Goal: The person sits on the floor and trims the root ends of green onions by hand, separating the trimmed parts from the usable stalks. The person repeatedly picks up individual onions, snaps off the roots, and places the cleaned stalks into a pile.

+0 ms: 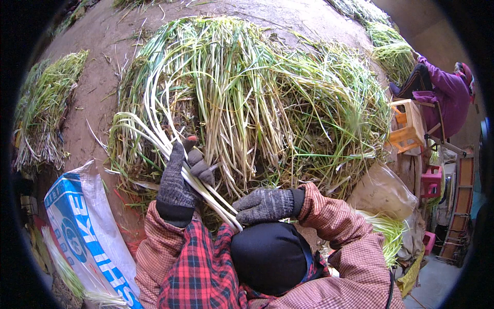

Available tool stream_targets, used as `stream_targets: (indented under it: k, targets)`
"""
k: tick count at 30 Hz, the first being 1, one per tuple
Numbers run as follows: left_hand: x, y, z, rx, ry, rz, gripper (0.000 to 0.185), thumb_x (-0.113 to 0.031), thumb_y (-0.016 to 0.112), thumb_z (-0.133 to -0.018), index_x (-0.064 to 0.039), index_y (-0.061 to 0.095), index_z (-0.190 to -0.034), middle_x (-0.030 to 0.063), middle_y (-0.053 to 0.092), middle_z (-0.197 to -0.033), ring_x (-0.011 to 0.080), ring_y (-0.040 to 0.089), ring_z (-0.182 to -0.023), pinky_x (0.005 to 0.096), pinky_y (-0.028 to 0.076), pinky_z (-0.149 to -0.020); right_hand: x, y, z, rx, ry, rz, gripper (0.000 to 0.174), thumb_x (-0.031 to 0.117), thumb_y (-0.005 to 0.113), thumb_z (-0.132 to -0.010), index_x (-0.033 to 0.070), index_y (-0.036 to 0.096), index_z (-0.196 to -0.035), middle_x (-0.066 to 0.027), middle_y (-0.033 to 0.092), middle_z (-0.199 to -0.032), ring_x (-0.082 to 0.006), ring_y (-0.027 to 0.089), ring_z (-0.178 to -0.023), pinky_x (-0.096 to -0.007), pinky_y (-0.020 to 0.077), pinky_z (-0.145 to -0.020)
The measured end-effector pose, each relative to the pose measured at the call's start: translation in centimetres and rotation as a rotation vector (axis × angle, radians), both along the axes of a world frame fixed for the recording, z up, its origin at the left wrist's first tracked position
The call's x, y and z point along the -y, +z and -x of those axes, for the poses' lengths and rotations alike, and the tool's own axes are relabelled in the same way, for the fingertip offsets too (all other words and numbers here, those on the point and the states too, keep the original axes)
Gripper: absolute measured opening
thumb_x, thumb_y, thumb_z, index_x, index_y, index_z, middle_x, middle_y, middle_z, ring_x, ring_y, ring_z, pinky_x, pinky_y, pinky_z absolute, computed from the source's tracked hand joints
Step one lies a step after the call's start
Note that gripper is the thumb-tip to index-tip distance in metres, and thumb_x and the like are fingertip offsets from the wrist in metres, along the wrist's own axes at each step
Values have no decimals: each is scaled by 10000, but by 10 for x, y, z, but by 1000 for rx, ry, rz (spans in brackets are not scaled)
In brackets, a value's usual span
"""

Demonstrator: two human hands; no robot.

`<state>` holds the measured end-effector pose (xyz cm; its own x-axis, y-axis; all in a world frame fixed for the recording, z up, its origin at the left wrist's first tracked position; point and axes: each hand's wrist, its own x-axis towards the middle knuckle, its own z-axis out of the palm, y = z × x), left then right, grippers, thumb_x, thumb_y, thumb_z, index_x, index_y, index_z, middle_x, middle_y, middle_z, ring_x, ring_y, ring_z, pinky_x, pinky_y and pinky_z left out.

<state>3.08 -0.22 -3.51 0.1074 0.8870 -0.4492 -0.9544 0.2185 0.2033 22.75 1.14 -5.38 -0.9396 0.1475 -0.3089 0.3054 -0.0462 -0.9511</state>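
My left hand (185, 174), in a grey knitted glove with a bare or reddish fingertip showing, is closed around several long white stalks (210, 199) with yellow-green leaves that curve away over the heap. Close to the lower ends of those stalks lies my right hand (264, 205), gloved alike; its fingertips are at the stalk ends, and whether they pinch them cannot be told. In front of both hands spreads a large heap of leafy green plants (239, 96), with pale, partly brown stems pointing towards me.
A white and blue woven sack (92, 239) lies at left, with pale stalks beside it. Another plant pile (50, 108) is farther left. At right are trimmed yellow-green stalks (382, 231), plastic sheeting (386, 189), an orange plastic stool (407, 125) and a seated person in purple (447, 96).
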Motion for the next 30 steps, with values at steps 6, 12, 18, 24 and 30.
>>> stream_targets:
  k: [6,12,18,24,30]
  targets:
    - [3,0,23,93,-16,-195,304,-301,411,-871,-58,466,-1044,-64,263,-528,27,221,-368,185,202,-339,-46,-23,-14,95,-365,-319,259,270,503,-813,69,567,-964,-91,604,-811,-198,577,-760,-294,455,-709]
    - [16,70,85,-167,302,-631,441,-324,342,-887,-88,299,-1256,-57,255,-432,32,210,-298,204,212,-285,-98,-37,-9,695,-579,-635,356,385,445,-795,100,532,-990,-121,574,-923,-292,540,-877,-364,415,-754]
    - [2,25,59,-140,181,-440,325,-271,334,-898,-61,420,-1131,-43,229,-462,45,189,-310,210,190,-285,-95,-66,17,751,-560,-745,397,415,415,-787,74,516,-964,-163,549,-964,-325,501,-942,-386,383,-804]
    - [2,3,38,-78,51,-271,280,-252,347,-897,-47,488,-1025,-54,235,-486,42,194,-346,202,201,-325,-83,-61,-14,464,-790,-479,354,361,485,-756,29,536,-868,-185,551,-802,-332,531,-760,-371,418,-703]
    - [2,-3,30,-128,77,-125,253,-245,365,-892,-50,498,-984,-51,253,-499,40,196,-335,205,189,-310,-53,20,-68,259,-1019,-58,175,214,526,-756,41,548,-766,-7,483,-580,-89,450,-491,-225,383,-463]
